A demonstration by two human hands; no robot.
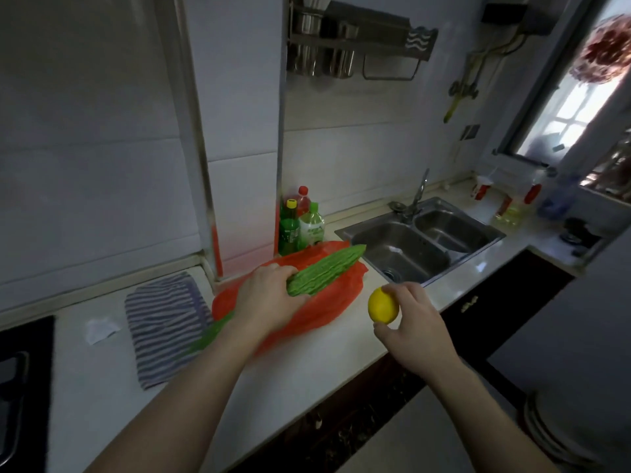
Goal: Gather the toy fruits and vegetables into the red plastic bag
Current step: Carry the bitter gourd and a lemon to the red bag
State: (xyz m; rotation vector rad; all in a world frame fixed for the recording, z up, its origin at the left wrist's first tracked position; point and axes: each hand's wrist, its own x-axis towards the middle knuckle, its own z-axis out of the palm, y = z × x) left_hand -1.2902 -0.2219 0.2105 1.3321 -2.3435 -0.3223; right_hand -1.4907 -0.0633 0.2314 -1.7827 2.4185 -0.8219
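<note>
**Gourd in our left hand, lemon in our right, red bag beneath**

Our left hand [269, 298] grips the near end of a bumpy green toy bitter gourd [326, 270], with the fingers curled over it from above. The gourd slants away from that hand, up and to the right, and its far tip points toward the sink [420, 245].

Directly under the left hand and the gourd, the red plastic bag [329, 307] lies crumpled on the white counter [307, 367]. We cannot tell whether the gourd touches the bag or is held just above it.

Our right hand [415, 324] is just to the right of the bag, near the counter's front edge. It holds a yellow toy lemon [383, 306] pinched between the thumb below and the fingertips above. The lemon faces the left hand, with a gap between the two hands.

Behind our left wrist a blurred green strip [211, 331] shows. We cannot tell whether it belongs to the gourd or is another toy.

Left of the left hand lies a striped cloth [164, 322], and further left a scrap of white paper [100, 331]. Beyond the left hand, against the tiled wall, stand three plastic bottles [300, 227]. The double sink and its faucet [420, 192] lie beyond the right hand.
</note>
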